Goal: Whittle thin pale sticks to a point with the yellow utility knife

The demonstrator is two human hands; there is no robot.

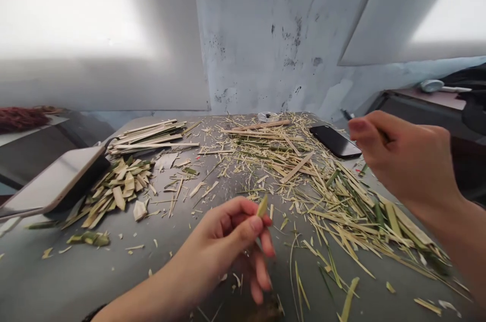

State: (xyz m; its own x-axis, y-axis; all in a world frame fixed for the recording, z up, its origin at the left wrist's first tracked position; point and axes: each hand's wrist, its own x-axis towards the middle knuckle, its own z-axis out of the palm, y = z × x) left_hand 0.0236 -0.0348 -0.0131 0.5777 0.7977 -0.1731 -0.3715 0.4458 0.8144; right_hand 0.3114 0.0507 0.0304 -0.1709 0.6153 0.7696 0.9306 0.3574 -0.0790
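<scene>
Left grip [243, 238], head view, pinches a pale-green sliver [262, 206] at lower centre; right grip [404, 155] clenches a dark tool [346, 114], right of frame; so small a pinch might slip, and the tool, if sharp, could nick the left grip!

One head-worn camera, facing forward, tipped down over table [94, 269]; left hand [231, 236], right hand [410, 160] close; wall [246, 33] beyond.

The grey table [129, 281] carries pale strips [155, 145], chips [119, 198], a black phone [334, 141] and, seemingly, a clear disc [268, 117].
</scene>
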